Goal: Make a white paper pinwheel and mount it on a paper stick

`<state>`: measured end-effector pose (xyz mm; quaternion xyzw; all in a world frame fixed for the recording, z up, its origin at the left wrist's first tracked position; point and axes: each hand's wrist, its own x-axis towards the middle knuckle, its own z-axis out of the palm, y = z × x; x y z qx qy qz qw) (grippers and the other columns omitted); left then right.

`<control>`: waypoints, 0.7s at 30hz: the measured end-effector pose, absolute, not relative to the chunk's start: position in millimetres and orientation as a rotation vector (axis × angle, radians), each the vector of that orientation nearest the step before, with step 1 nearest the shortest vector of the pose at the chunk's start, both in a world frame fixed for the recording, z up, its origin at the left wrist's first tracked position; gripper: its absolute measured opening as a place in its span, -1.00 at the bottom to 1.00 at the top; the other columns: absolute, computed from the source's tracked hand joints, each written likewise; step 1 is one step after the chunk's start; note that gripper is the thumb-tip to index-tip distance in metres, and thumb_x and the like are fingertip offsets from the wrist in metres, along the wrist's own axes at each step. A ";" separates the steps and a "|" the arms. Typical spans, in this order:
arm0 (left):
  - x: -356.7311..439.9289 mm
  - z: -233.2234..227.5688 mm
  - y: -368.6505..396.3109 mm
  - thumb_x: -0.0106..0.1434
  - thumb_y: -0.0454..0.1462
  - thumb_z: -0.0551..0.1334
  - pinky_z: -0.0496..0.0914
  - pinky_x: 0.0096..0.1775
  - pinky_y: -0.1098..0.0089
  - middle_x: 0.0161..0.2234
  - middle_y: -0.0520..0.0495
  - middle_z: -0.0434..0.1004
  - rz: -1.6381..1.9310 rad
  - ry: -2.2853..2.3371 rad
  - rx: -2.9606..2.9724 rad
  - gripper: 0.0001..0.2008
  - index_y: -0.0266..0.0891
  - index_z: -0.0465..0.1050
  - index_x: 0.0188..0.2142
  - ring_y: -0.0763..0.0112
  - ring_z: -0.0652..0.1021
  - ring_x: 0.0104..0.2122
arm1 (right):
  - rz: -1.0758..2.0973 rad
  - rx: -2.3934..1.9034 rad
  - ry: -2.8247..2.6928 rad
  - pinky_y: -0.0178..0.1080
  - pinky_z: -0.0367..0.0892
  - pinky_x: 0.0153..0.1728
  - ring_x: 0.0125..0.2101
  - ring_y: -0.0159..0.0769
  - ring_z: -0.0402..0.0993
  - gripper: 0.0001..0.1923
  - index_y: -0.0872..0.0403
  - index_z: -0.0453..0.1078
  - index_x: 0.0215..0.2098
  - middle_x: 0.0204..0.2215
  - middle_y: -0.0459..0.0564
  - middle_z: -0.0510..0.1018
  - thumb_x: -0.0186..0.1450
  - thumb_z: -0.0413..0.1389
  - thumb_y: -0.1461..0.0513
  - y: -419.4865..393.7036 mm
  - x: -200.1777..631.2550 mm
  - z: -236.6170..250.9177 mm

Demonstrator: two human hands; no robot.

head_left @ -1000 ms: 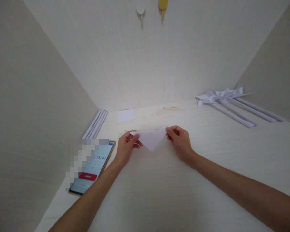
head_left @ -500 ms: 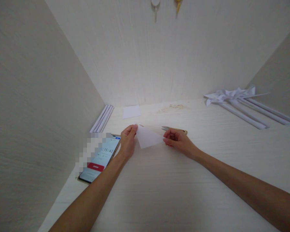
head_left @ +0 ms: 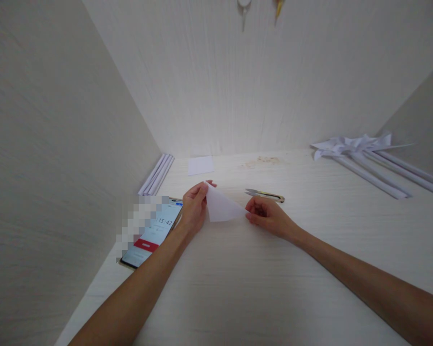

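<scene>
A white sheet of paper [head_left: 223,205], folded into a triangle, is stretched between my two hands just above the tabletop. My left hand [head_left: 195,205] pinches its upper left corner between thumb and fingers. At the right tip, my right hand [head_left: 265,215] pinches the paper with thumb and forefinger, its other fingers curled. Just beyond my right hand lie small thread snips [head_left: 265,195] with the blades pointing left. A flat white paper square [head_left: 200,165] rests farther back, beyond my left hand.
Left of my left forearm lies a phone [head_left: 155,233] showing a timer. Rolled paper sticks [head_left: 156,175] lie by the left wall. Several paper pinwheels [head_left: 357,146] on paper sticks are at the back right. Brown marks [head_left: 263,162] show near the back wall [head_left: 216,86].
The whole view has shifted slightly. My right hand has come a little nearer, away from the thread snips, which now show more fully. Both hands still hold the paper.
</scene>
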<state>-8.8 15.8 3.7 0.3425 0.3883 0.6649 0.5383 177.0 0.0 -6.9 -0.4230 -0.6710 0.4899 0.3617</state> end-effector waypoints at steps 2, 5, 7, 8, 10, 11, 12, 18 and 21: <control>-8.6 4.9 15.7 -0.16 -0.17 0.34 0.28 -0.42 0.49 -0.50 0.01 0.47 1.574 0.913 0.804 -0.74 -0.28 0.46 -0.47 0.56 0.40 -0.51 | 1.256 -1.087 -1.732 -0.38 0.01 -0.68 -0.67 -0.50 0.11 -0.90 0.08 0.24 -0.58 -0.71 -0.20 0.25 -0.01 0.11 0.27 0.2 177.4 -8.0; -8.7 5.8 15.5 -0.15 -0.18 0.34 0.28 -0.41 0.49 -0.50 0.03 0.46 1.569 0.906 0.783 -0.74 -0.28 0.45 -0.45 0.57 0.40 -0.51 | 1.257 -1.071 -1.725 -0.38 0.01 -0.67 -0.67 -0.50 0.11 -0.90 0.08 0.24 -0.58 -0.70 -0.20 0.24 -0.02 0.11 0.27 0.4 177.4 -8.9; -8.7 6.1 15.2 -0.15 -0.19 0.34 0.28 -0.42 0.49 -0.50 0.04 0.46 1.565 0.899 0.765 -0.74 -0.28 0.44 -0.44 0.58 0.39 -0.52 | 1.255 -1.074 -1.724 -0.38 0.00 -0.67 -0.67 -0.50 0.10 -0.90 0.08 0.24 -0.58 -0.71 -0.20 0.23 -0.02 0.11 0.27 0.4 177.3 -8.6; -8.7 6.3 15.0 -0.15 -0.19 0.34 0.28 -0.43 0.50 -0.51 0.04 0.45 1.563 0.893 0.757 -0.74 -0.28 0.44 -0.44 0.59 0.39 -0.52 | 1.254 -1.080 -1.725 -0.37 0.00 -0.67 -0.67 -0.50 0.09 -0.90 0.08 0.24 -0.58 -0.71 -0.20 0.23 -0.02 0.11 0.27 0.3 177.2 -8.2; -8.6 6.8 14.6 -0.16 -0.20 0.35 0.28 -0.44 0.51 -0.51 0.05 0.44 1.561 0.876 0.739 -0.74 -0.28 0.44 -0.45 0.60 0.39 -0.53 | 1.251 -1.091 -1.731 -0.37 -0.01 -0.67 -0.67 -0.49 0.09 -0.90 0.08 0.24 -0.59 -0.71 -0.20 0.22 -0.02 0.11 0.26 0.1 177.3 -7.4; -8.5 7.2 14.3 -0.16 -0.20 0.35 0.28 -0.44 0.51 -0.52 0.06 0.44 1.560 0.867 0.729 -0.74 -0.28 0.44 -0.45 0.60 0.39 -0.54 | 1.251 -1.092 -1.735 -0.37 -0.01 -0.66 -0.67 -0.49 0.09 -0.90 0.08 0.24 -0.59 -0.71 -0.20 0.22 -0.02 0.11 0.26 -0.1 177.3 -7.0; -8.4 7.7 14.1 -0.17 -0.21 0.35 0.28 -0.45 0.51 -0.52 0.06 0.44 1.559 0.859 0.718 -0.74 -0.28 0.43 -0.45 0.60 0.38 -0.54 | 1.251 -1.092 -1.737 -0.37 0.00 -0.66 -0.67 -0.49 0.09 -0.90 0.08 0.24 -0.59 -0.71 -0.20 0.22 -0.02 0.10 0.26 -0.2 177.3 -6.6; -8.8 10.4 13.6 -0.18 -0.21 0.36 0.28 -0.45 0.52 -0.53 0.09 0.41 1.538 0.822 0.706 -0.73 -0.26 0.42 -0.46 0.61 0.38 -0.54 | 1.243 -1.095 -1.733 -0.36 0.00 -0.65 -0.67 -0.50 0.08 -0.89 0.08 0.22 -0.61 -0.72 -0.21 0.22 -0.03 0.11 0.27 -0.6 176.7 -5.2; -8.9 11.1 13.3 -0.18 -0.20 0.36 0.28 -0.45 0.52 -0.53 0.09 0.40 1.531 0.830 0.713 -0.73 -0.26 0.42 -0.46 0.61 0.38 -0.55 | 1.248 -1.091 -1.729 -0.37 -0.01 -0.66 -0.67 -0.50 0.08 -0.89 0.08 0.22 -0.61 -0.72 -0.21 0.22 -0.03 0.11 0.27 -0.4 176.4 -5.4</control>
